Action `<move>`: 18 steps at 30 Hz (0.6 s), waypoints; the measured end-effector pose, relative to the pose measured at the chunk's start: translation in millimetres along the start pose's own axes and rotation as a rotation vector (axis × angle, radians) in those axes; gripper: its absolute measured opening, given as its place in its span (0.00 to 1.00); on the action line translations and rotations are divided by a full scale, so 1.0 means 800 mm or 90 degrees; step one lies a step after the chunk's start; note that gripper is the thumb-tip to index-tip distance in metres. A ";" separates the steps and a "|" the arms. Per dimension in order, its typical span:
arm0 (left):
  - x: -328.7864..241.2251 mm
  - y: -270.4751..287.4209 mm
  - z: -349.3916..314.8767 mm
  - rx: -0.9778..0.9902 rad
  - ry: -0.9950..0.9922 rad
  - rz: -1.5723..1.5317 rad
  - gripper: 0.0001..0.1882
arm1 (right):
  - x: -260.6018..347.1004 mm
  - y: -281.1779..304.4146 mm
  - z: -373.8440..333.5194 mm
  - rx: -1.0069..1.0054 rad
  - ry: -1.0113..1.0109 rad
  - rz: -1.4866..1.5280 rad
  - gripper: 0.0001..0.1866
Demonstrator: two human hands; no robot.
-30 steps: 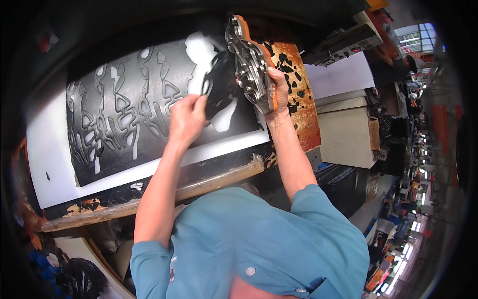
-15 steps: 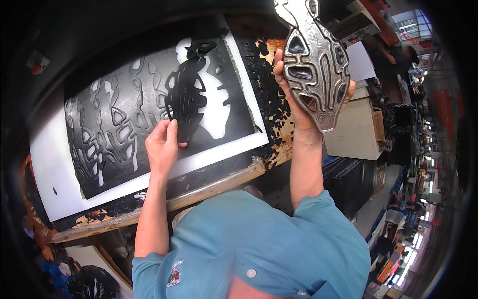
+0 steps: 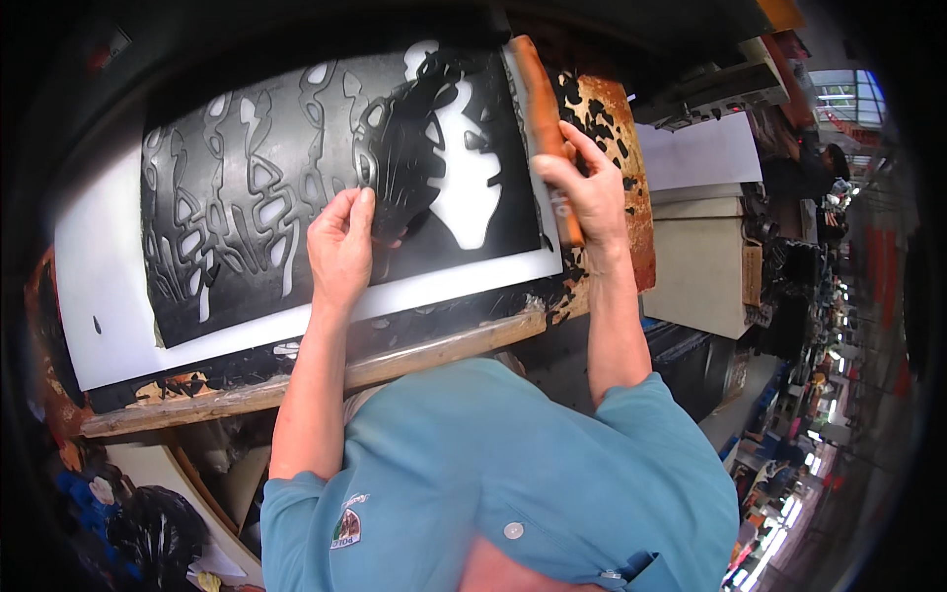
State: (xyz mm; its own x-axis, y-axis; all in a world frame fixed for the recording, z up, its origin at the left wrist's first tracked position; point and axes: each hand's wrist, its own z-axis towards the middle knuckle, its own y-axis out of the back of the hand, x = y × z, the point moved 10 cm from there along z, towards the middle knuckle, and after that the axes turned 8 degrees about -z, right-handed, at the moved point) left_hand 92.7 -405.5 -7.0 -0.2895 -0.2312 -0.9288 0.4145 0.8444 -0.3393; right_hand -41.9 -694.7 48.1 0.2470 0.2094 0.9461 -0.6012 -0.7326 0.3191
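My left hand (image 3: 340, 242) pinches the lower edge of a black cut-out piece (image 3: 404, 148), sole-shaped with several openings, and holds it tilted above a black sheet (image 3: 515, 219). Beside the piece, a hole of similar outline in the sheet shows white beneath. My right hand (image 3: 594, 192) grips a metal cutting die (image 3: 538, 94) between thumb and fingers. The die stands on edge near the sheet's right side, its orange-brown flank toward me and its patterned face turned from view. Several rows of cut outlines run across the left of the sheet.
A white board (image 3: 99, 266) lies under the sheet. Black scraps (image 3: 602, 133) litter the worn tabletop at right, and a wooden rail (image 3: 434, 353) borders the near edge. Farther right are a pale box (image 3: 695, 261) and a white panel (image 3: 700, 158). A black bag (image 3: 163, 533) sits lower left.
My right hand has brought the die down and left, from raised with its patterned face showing to edge-on beside the sheet. My left hand still holds the black piece, slightly higher and farther right in view.
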 end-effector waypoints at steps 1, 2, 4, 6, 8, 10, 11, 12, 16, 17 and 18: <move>0.001 0.000 0.000 0.006 0.005 -0.009 0.16 | 0.008 -0.002 -0.003 -0.026 0.051 -0.210 0.48; 0.003 0.000 0.000 0.012 0.017 -0.026 0.16 | 0.017 -0.014 -0.008 -0.045 0.113 -0.422 0.47; 0.001 -0.001 -0.001 0.028 0.002 -0.014 0.16 | 0.020 -0.030 -0.015 -0.054 0.131 -0.528 0.44; 0.003 -0.002 -0.002 0.045 0.012 -0.001 0.16 | 0.073 -0.056 -0.038 -0.118 0.390 -0.535 0.37; 0.006 0.000 -0.001 0.052 0.030 -0.033 0.16 | 0.094 -0.080 -0.048 -0.034 0.460 -0.320 0.31; 0.007 -0.003 -0.001 0.081 0.050 -0.119 0.15 | 0.118 -0.127 -0.065 0.055 0.581 -0.290 0.33; 0.008 0.000 0.000 0.073 0.056 -0.097 0.15 | 0.121 -0.152 -0.070 0.103 0.599 -0.317 0.33; 0.008 0.002 0.001 0.071 0.060 -0.086 0.14 | 0.120 -0.165 -0.069 0.118 0.582 -0.306 0.34; 0.004 -0.003 0.001 0.101 0.045 -0.132 0.15 | 0.111 -0.196 -0.050 0.156 0.531 -0.265 0.26; 0.003 -0.006 0.001 0.113 0.039 -0.151 0.16 | 0.105 -0.198 -0.040 0.159 0.492 -0.256 0.24; 0.004 -0.003 0.001 0.098 0.041 -0.150 0.16 | 0.111 -0.199 -0.043 0.153 0.540 -0.239 0.19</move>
State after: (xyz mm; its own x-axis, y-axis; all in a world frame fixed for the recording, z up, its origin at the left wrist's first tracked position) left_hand 91.4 -408.8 -9.1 -0.4456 -0.3777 -0.8117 0.4539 0.6861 -0.5685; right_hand 49.9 -537.2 83.0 -0.2979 0.7880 0.5388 -0.3998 -0.6155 0.6792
